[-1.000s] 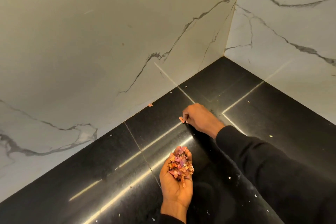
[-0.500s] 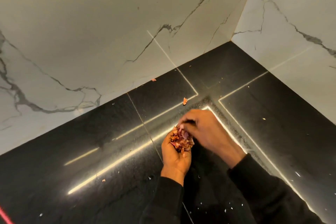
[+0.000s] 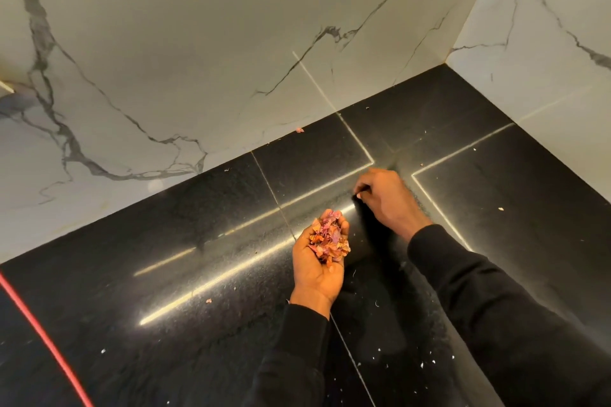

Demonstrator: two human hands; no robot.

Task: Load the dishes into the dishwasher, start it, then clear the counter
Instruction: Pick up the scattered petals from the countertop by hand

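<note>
Black polished counter (image 3: 165, 274), set in a corner between white marble walls (image 3: 198, 43) with grey veining. The left hand (image 3: 319, 261) is palm up over the middle of the counter. Its grip is cupped, with the fingers curled slightly upward round a heap of pink and orange peel scraps (image 3: 329, 239) that fills the fingers and upper palm. The right hand (image 3: 388, 198) is just beyond it and to the right, knuckles up, fingers curled down toward the counter surface. Its thumb and forefinger tips are drawn together; whether that grip pinches a scrap cannot be told. The two hands are near each other but apart. Both arms are in black sleeves (image 3: 496, 307). Loose debris on the counter: one pink scrap (image 3: 299, 130) at the foot of the rear wall, a smaller pink scrap (image 3: 208, 300) left of the left wrist, a pale crumb (image 3: 501, 208) right of the right hand, and scattered white specks (image 3: 377, 303) toward the near side. A red line (image 3: 43, 337) crosses the lower left corner of the view. Bright strips of light reflect in the counter surface.
</note>
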